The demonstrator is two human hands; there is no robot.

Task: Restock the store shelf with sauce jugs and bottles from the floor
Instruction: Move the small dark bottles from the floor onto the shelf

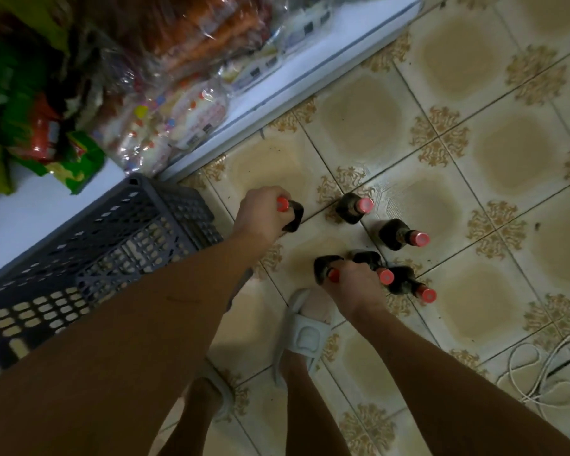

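Observation:
Several dark sauce bottles with red caps stand on the tiled floor. My left hand grips the neck of one bottle near the crate. My right hand grips the neck of another bottle and lies against a second one beside it. Three more bottles stand untouched: one at the back, one to its right, one right of my right hand. The white shelf runs along the upper left.
A dark grey plastic crate lies on the floor at the left against the shelf base. Bagged snacks and packets fill the shelf. My feet in pale sandals stand below the bottles. A white cable coils at the lower right.

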